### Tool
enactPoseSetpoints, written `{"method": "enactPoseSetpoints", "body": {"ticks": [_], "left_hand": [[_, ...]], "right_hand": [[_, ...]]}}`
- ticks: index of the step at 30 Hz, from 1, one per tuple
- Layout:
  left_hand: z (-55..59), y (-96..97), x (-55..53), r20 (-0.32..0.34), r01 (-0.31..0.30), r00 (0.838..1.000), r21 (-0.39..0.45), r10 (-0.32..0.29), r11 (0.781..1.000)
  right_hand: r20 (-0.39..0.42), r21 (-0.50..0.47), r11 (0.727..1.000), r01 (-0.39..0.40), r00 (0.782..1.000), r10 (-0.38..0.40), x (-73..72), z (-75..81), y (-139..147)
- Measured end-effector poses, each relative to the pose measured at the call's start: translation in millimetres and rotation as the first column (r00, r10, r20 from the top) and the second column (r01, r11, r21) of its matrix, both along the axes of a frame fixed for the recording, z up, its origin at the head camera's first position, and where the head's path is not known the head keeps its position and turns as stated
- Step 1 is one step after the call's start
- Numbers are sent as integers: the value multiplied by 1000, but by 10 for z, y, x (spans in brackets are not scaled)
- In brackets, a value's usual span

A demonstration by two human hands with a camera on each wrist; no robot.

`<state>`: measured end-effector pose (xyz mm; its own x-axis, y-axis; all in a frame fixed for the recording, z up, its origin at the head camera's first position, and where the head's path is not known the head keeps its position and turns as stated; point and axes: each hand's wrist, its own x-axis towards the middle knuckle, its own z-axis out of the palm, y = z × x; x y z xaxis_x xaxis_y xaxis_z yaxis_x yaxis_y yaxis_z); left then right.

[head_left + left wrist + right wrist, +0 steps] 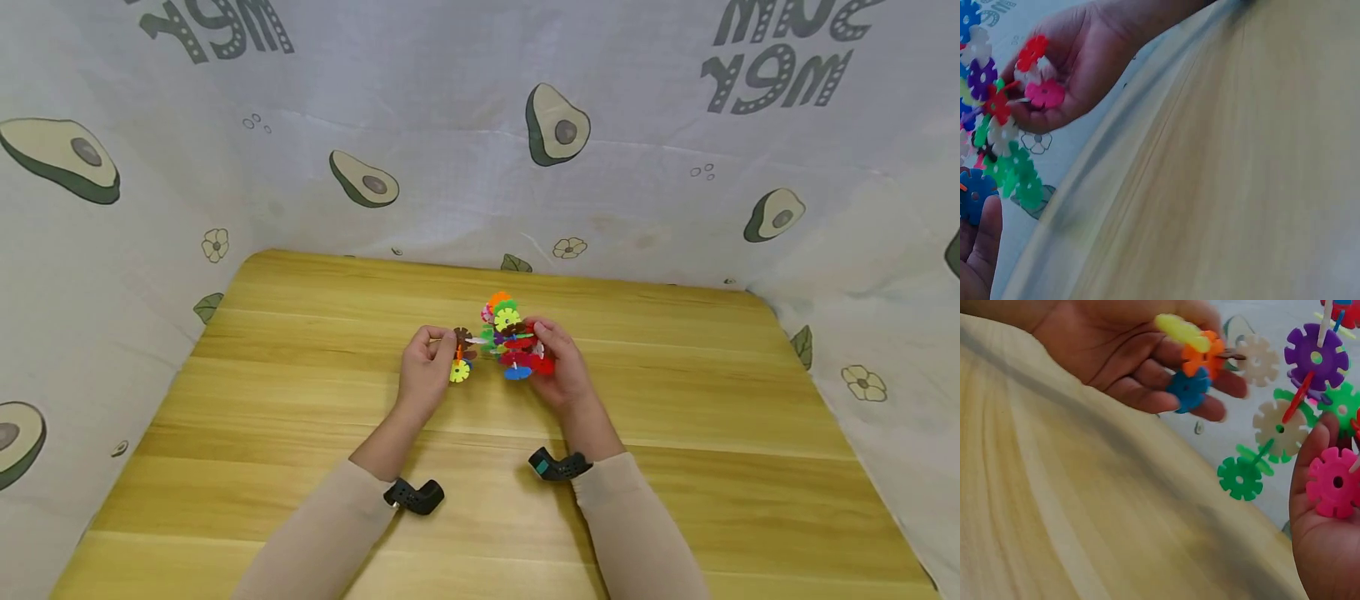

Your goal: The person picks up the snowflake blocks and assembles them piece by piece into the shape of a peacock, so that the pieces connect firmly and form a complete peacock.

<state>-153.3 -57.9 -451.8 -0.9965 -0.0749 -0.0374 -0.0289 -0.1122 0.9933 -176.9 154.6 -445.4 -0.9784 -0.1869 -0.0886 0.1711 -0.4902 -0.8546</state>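
My left hand [426,371] pinches a small cluster of slotted snowflake discs: a brown disc [462,337], a yellow disc [460,372], plus orange disc [1202,355], blue disc [1189,390] and white disc [1257,359]. The white disc points toward a larger snowflake-disc model [517,357], which my right hand [564,367] grips from its right side. Many colours make up that model, with an orange disc [499,299] at its top and a purple disc [1316,357] in the right wrist view. Whether the two pieces touch is unclear.
Both hands are above a wooden table [300,433]. A pale cloth [450,100] printed with avocados hangs behind it and along the sides. Each wrist wears a black strap device, the left one [416,497] and the right one [558,465].
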Motion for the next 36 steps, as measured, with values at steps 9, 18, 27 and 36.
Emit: {"method": "enactPoseSetpoints", "body": {"ticks": [9,18,27,36], "left_hand": [[37,59,71,-88,-65,994,-56,60,996],[11,96,112,-277,-87,959,-82,61,993],[3,126,95,-257,-58,965,-13,53,998],[11,137,101,-245,-123,964,-52,106,991]], "right_hand": [[-55,-34,999,1,998,-3,38,-49,-94],[-104,-47,999,19,994,-24,46,-53,-106],[-121,-12,999,53,991,-54,45,-84,-132],[-131,-27,997,76,988,-79,52,-107,-190]]}}
